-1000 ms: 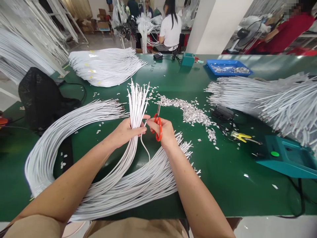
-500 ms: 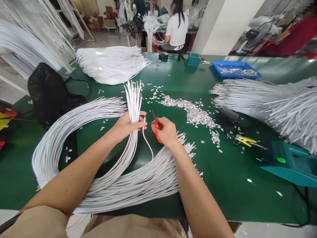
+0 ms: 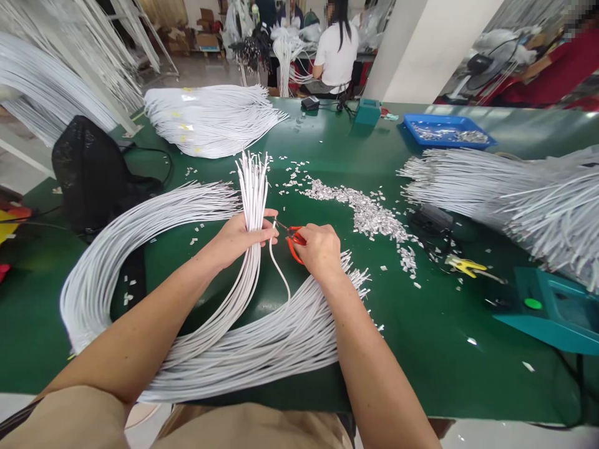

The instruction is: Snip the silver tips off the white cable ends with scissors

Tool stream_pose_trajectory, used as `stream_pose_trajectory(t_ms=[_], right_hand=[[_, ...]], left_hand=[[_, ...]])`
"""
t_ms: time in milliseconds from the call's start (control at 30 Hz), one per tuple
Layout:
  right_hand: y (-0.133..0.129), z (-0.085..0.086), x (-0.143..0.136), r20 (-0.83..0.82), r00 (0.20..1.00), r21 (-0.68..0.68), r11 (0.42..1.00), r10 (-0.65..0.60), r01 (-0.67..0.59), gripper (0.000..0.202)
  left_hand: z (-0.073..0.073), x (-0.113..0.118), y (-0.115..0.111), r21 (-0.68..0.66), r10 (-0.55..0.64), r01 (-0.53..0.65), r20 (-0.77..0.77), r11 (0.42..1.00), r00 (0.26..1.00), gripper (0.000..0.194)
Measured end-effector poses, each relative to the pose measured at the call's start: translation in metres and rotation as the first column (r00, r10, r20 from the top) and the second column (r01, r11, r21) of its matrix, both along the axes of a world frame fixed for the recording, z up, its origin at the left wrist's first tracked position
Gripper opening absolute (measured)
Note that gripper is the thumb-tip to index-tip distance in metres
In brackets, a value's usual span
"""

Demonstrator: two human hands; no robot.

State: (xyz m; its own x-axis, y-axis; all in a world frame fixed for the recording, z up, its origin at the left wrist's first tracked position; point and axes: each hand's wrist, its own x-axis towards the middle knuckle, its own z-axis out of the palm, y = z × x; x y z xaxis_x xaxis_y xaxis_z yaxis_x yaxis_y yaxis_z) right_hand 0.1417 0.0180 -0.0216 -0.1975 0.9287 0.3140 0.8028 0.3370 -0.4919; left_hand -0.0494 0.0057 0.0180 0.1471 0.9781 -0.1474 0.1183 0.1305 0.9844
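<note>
My left hand (image 3: 246,237) is closed round an upright bunch of white cables (image 3: 253,193). Between its thumb and fingertips it pinches the end of one separate white cable (image 3: 279,265), which curves down to the right. My right hand (image 3: 319,247) grips red-handled scissors (image 3: 294,252), their blades pointing left with the tips at that cable's end. Whether the blades touch it I cannot tell. Below both hands, a long bundle of white cables (image 3: 253,349) lies curved on the green table, its cut ends under my right forearm.
Small silvery scraps (image 3: 369,212) lie scattered beyond my right hand. Further right are white cable bundles (image 3: 463,181), yellow-handled pliers (image 3: 465,265) and a teal machine (image 3: 552,312). A blue tray (image 3: 447,131) and another cable bundle (image 3: 206,121) sit at the back. A black bag (image 3: 88,174) stands left.
My right hand has turned the scissors from pointing up and away to pointing left, bringing their tips to the single cable's end. My left hand stays in place.
</note>
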Motion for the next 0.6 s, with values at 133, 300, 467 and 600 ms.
stream_pose_trajectory(t_ms=[133, 300, 467, 600], right_hand=[[0.002, 0.01, 0.0, -0.523, 0.845, -0.298, 0.953, -0.112, -0.058, 0.031], [-0.002, 0.018, -0.006, -0.886, 0.419, -0.377, 0.838, -0.201, -0.395, 0.034], [-0.006, 0.018, -0.013, -0.913, 0.373, -0.32, 0.856, -0.164, -0.407, 0.029], [-0.002, 0.018, -0.007, -0.779, 0.615, -0.351, 0.898, -0.123, -0.266, 0.025]], left_hand=[[-0.003, 0.001, -0.001, -0.02, -0.027, 0.029, 0.07, 0.999, 0.997, 0.052], [-0.009, 0.007, -0.003, -0.003, -0.108, 0.109, 0.112, 0.994, 0.988, 0.037], [-0.01, 0.014, -0.007, -0.028, -0.055, 0.059, 0.109, 0.998, 0.993, 0.033], [-0.007, 0.014, -0.007, -0.006, 0.058, -0.058, 0.089, 0.998, 0.994, 0.033]])
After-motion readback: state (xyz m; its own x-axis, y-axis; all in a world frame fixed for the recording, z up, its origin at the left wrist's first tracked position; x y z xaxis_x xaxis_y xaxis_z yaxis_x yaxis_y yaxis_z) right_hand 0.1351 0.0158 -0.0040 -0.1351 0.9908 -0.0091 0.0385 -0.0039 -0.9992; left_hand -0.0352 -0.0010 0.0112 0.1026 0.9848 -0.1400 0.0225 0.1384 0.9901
